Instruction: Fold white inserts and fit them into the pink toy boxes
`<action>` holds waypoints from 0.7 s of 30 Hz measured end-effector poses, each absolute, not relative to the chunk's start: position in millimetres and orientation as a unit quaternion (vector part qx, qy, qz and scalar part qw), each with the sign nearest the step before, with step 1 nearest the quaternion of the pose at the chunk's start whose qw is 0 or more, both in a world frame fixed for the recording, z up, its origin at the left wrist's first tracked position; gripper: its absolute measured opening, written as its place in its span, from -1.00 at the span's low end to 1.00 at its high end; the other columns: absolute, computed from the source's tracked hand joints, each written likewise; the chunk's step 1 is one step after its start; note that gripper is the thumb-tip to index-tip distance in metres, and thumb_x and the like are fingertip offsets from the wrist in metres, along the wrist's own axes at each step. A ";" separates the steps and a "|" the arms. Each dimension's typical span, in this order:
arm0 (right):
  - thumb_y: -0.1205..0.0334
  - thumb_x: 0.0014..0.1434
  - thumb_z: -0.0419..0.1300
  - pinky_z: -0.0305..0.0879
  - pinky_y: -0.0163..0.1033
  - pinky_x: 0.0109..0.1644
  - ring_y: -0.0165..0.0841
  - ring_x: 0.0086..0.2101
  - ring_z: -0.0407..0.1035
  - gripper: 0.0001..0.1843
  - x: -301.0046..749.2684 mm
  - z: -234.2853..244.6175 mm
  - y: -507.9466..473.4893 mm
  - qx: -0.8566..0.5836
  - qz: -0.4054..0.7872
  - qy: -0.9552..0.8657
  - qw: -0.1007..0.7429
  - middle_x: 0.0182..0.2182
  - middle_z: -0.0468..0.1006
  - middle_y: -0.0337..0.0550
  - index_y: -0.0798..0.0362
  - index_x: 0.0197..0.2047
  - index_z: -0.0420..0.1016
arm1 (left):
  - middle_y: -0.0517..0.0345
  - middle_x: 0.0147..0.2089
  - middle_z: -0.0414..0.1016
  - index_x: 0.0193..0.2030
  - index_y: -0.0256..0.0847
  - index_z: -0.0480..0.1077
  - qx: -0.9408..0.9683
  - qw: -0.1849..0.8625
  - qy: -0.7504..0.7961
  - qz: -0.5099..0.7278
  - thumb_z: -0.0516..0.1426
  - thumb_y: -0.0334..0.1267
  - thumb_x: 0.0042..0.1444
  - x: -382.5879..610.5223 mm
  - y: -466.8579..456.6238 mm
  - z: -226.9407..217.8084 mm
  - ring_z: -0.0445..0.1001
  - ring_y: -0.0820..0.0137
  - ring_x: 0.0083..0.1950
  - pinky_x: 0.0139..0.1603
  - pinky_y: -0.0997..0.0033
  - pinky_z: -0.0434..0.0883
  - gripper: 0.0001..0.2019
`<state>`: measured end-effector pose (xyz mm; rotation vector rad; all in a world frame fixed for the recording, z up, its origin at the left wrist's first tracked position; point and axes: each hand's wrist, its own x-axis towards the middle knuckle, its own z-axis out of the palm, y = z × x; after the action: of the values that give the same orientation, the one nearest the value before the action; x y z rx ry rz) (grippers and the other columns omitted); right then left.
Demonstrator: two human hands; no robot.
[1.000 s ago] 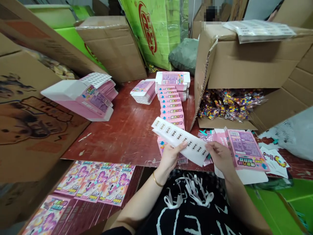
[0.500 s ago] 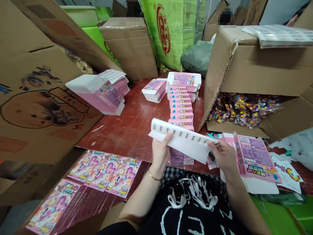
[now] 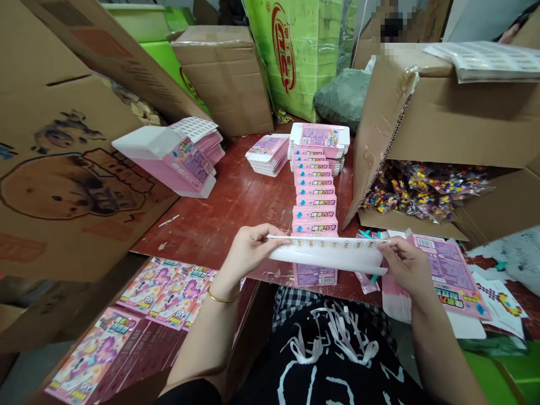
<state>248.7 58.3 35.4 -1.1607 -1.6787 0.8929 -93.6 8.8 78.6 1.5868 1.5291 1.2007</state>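
Observation:
A long white sticker sheet point(image 3: 333, 256) with a row of small round labels is held level between both hands, seen nearly edge-on. My left hand point(image 3: 248, 250) pinches its left end; a gold bangle sits on that wrist. My right hand point(image 3: 405, 264) grips the right end. Right behind the sheet, a row of overlapping pink boxes point(image 3: 314, 194) runs away from me across the red table point(image 3: 219, 219). A flat pink carton point(image 3: 447, 273) lies just under my right hand.
An open cardboard box point(image 3: 422, 124) at the right holds bags of coloured blocks point(image 3: 422, 188). Stacks of flat pink cartons point(image 3: 177, 157) lie at the left and at the table's back point(image 3: 270, 153). Finished pink boxes point(image 3: 169, 298) fill a carton at lower left. Large cardboard boxes surround the table.
The sticker sheet has gone from slanted to level and nearly edge-on. My left hand moved left to its end, and my right hand rose slightly with the other end.

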 end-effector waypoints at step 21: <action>-0.32 0.16 0.29 0.17 -0.33 -0.52 -0.35 -0.55 0.26 -0.44 238.0 45.9 68.4 -0.459 0.399 -0.666 0.432 -0.56 0.41 -0.21 0.06 -0.46 0.48 | 0.10 -0.42 0.63 -0.36 -0.13 0.62 0.673 0.179 0.589 0.410 0.27 -0.05 0.10 -92.8 9.9 78.9 0.50 0.35 -0.46 -0.42 0.48 0.35 -0.79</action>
<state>238.0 68.4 45.9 -1.1442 -1.6612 0.9941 -92.8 9.9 78.9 1.9016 1.6661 1.1594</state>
